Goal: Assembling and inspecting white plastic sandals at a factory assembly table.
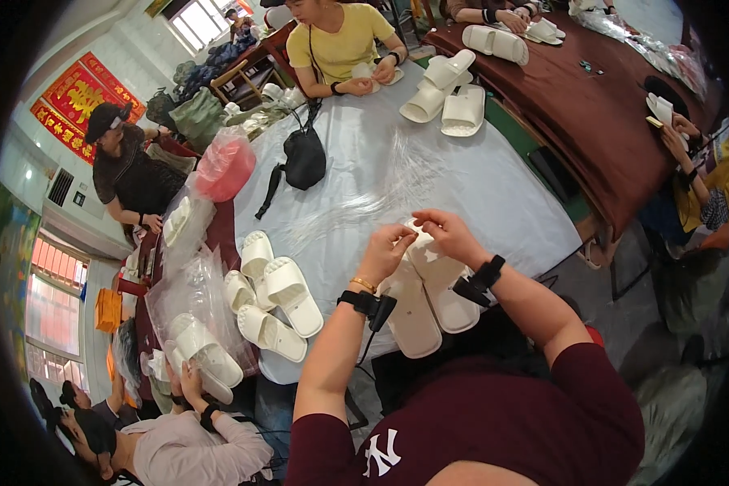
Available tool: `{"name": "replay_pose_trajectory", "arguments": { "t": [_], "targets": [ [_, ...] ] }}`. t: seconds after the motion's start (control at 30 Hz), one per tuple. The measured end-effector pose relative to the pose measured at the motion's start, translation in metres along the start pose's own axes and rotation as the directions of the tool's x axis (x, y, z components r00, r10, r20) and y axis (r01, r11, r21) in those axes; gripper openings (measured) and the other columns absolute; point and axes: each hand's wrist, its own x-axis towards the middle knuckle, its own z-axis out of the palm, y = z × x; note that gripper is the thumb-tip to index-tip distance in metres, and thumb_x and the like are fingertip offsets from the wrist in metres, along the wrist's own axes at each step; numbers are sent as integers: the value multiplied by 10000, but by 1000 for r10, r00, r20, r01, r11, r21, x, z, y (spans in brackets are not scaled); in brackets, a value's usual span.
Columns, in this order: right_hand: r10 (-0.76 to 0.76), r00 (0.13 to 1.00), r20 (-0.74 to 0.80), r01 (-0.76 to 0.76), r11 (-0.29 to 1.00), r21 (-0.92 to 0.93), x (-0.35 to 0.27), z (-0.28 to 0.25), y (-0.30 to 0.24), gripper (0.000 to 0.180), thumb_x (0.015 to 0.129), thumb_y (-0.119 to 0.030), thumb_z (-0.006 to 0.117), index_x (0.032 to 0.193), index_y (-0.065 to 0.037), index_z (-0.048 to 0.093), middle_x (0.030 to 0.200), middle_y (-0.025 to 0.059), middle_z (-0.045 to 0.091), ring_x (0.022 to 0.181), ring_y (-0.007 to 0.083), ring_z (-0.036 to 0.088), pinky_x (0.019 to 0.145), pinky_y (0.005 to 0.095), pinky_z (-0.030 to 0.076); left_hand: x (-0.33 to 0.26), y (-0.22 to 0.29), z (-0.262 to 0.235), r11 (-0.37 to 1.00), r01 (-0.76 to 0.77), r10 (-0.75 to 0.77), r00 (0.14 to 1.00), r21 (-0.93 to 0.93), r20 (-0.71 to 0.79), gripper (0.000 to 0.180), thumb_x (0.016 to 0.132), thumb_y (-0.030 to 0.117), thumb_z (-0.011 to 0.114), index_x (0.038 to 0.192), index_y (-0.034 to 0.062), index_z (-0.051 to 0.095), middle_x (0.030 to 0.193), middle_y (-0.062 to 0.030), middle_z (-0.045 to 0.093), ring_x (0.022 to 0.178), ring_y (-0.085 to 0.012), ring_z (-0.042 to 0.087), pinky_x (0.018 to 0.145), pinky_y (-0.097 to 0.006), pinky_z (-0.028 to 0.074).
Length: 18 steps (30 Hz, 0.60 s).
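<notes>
A pair of white slippers (413,317) lies side by side in front of me at the near table edge, heels toward my body. Over their strap end, my left hand (387,249) is closed, thumb and fingers pinched together. Close beside it, my right hand (447,235) is closed in a similar pinch. Whatever sits between the fingertips is too small to make out. The hands partly cover the slippers' straps. Beyond them, thin clear plastic strips (397,182) lie spread over the pale tabletop.
More white slippers (287,296) are stacked to my left, others (454,93) at the far right. A black pouch (304,159) lies toward the back. Clear bags and a pink bag (225,166) line the left side. Co-workers sit around; a brown-covered table (579,121) stands right.
</notes>
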Motion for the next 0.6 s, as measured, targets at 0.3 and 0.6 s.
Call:
{"name": "replay_pose_trajectory", "arguments": {
  "t": [0.3, 0.6],
  "targets": [
    [143, 941, 306, -195, 970, 145, 19, 3, 10, 232, 928, -66, 508, 1112, 8, 628, 1014, 45, 651, 914, 104, 591, 813, 249, 479, -8, 0, -6, 985, 91, -79, 994, -149, 81, 137, 901, 126, 614, 923, 0, 663, 892, -65, 684, 860, -136, 624, 787, -277, 491],
    [198, 946, 258, -267, 926, 267, 18, 5, 16, 174, 909, -89, 556, 1033, -14, 652, 926, 25, 656, 834, 93, 586, 757, 245, 484, -7, 2, -10, 964, 144, -109, 981, -223, 163, 169, 915, 155, 598, 930, 0, 662, 923, -56, 684, 879, -129, 619, 802, -271, 483]
  ]
}}
